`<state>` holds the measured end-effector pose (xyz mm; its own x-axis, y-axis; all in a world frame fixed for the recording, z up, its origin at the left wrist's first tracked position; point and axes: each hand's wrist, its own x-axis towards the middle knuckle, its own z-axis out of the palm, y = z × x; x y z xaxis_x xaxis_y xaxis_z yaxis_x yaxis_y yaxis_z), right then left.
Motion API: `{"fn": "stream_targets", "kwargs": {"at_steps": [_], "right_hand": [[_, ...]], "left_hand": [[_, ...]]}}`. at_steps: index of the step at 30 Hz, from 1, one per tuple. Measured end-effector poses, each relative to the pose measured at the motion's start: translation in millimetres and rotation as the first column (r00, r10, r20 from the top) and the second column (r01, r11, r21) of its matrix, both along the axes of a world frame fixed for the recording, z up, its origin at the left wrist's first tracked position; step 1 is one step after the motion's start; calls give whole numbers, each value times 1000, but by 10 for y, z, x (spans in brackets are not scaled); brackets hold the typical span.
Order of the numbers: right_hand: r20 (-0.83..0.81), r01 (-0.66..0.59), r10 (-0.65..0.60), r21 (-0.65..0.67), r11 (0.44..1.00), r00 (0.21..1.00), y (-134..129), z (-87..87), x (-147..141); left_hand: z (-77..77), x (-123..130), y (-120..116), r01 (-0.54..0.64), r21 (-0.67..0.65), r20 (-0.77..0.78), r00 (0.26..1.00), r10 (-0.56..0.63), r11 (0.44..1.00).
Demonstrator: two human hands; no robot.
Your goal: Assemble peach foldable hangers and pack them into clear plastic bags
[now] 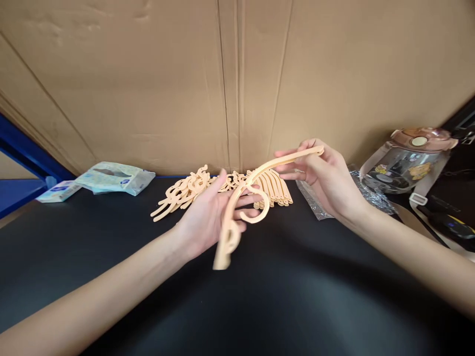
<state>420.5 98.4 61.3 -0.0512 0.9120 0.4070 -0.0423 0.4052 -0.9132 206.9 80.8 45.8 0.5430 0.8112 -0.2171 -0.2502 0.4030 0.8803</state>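
A beige plastic clothes hanger (285, 159) is held up between my two hands, its arms bent at an angle. Its curved hook (265, 205) hangs below the middle joint, and the lower end is blurred by motion. My left hand (204, 222) supports the lower arm, fingers curled behind it and thumb raised off it. The far end of the upper arm lies in the grip of my right hand (328, 180), between thumb and fingers. Behind my left hand lies a loose heap of beige hanger pieces (181, 192); several similar hangers (276, 188) are lined up beside it.
A black tabletop (237, 306) spreads beneath, backed by a cardboard wall (148, 89). Tissue packs (111, 178) lie at the left near a blue frame (22, 148). Clear plastic wrap (315, 200) and a strapped water bottle (404, 168) are at the right.
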Motion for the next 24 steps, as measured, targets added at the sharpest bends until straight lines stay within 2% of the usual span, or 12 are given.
{"fn": "stream_targets", "kwargs": {"at_steps": [2,3,5,7,11,15,17,18,20,22,23,24], "right_hand": [[219,71,-77,36,997,973,4,-32,109],[362,96,-116,73,993,925,3,-47,166],[628,94,-183,172,981,756,-22,-70,252],[793,8,-223,266,964,567,-83,-83,261],[906,-259,-333,398,880,260,-268,-85,68],[859,-314,-509,497,809,50,-385,-117,-133],[829,-338,-558,517,787,-31,-379,-157,-167],[840,-345,-540,492,799,-52,-356,-176,-165],[926,-312,-377,353,882,-18,-273,-195,-126],[977,-213,-170,194,958,126,-151,-177,-47],[967,-146,-118,153,977,227,-81,-156,2],[934,-73,-117,150,986,337,-8,-132,54]], "left_hand": [[4,-53,-1,-62,-9,5,998,62,998],[-4,-83,5,-85,5,-29,996,85,996],[-27,-111,3,-79,25,-121,989,82,997],[-48,-77,-27,-47,31,-201,978,52,998],[-38,87,-100,67,66,-268,962,-47,996],[53,159,-75,106,116,-277,958,-71,988],[102,156,-47,129,151,-354,933,-69,980],[119,154,-40,149,176,-414,908,-64,973],[133,154,-48,180,248,-558,830,-11,952],[124,155,-84,199,308,-652,756,54,931],[115,152,-106,203,311,-670,740,62,928],[107,146,-128,203,289,-673,738,48,935]]}}
